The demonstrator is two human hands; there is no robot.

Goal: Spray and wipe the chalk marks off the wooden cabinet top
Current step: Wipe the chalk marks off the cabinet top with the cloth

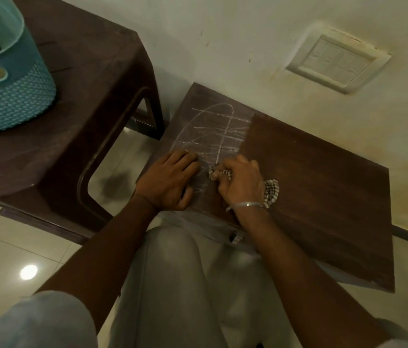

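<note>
Chalk loop (223,104) lengthwise toward wall (248,33), right hand (242,182) gripping checked cloth (272,192)

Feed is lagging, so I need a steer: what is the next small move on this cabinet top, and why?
Probably sweep the checkered cloth, gripped in the right hand, forward through the chalk marks: they cover the left part of the cabinet top, while the right part looks clean.

Wearer's clothing, seen from above.
Pale short sleeves (47,320), light grey trousers (170,272); thin silver bangle (247,204) on wrist of right hand (242,183).
</note>
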